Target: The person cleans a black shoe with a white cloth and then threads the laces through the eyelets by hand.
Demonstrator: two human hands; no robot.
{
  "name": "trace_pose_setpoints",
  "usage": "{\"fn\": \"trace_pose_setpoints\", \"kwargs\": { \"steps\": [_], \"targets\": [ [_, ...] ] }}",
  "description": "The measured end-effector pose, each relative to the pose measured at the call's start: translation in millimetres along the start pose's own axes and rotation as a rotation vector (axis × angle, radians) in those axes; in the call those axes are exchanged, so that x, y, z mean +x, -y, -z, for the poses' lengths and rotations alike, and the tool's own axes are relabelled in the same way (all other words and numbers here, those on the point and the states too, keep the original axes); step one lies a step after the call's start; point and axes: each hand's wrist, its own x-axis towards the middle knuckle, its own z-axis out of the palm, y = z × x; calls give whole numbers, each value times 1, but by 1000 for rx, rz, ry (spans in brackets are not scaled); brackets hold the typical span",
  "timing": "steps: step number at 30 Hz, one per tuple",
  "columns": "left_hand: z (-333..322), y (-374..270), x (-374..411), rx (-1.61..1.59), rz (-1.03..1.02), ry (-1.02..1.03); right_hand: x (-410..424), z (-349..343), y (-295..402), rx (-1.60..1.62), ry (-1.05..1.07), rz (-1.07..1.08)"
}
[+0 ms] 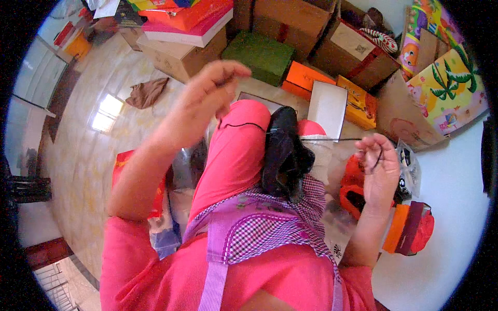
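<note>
A black shoe (283, 155) rests on my lap, over the checked apron (264, 233). From its right side a thin black cord (330, 139) runs nearly straight to my right hand (379, 167), whose curled fingers hold it, with a length looped over the palm. On the shoe's left, more black cord lies across my pink trouser leg (233, 155) and rises towards my left hand (206, 103). That hand is raised above the knee, blurred, with its fingers bent; whether the cord is pinched in it cannot be made out.
Cardboard boxes (291, 19), a green box (258, 56) and orange boxes (307, 77) stand ahead. A white open lid or box (328, 103) leans among them. Brown cloth (147, 93) lies on the shiny floor (85, 163). Beside my right arm are a red bag (350, 190) and a white wall (439, 179).
</note>
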Motion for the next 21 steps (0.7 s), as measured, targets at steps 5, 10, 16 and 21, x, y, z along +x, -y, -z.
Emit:
{"fn": "trace_pose_setpoints", "kwargs": {
  "steps": [5, 10, 16, 21],
  "targets": [
    [7, -58, 29, 126, -368, 34, 21, -3, 37, -365, 77, -21],
    [-21, -86, 57, 5, -560, 164, 55, -19, 49, -715, -134, 538],
    [-59, -81, 64, -175, -548, 248, 65, -11, 32, -528, -219, 292],
    [-69, -79, 77, -46, -582, 241, 61, -9, 64, -449, -404, 271]
  ]
}}
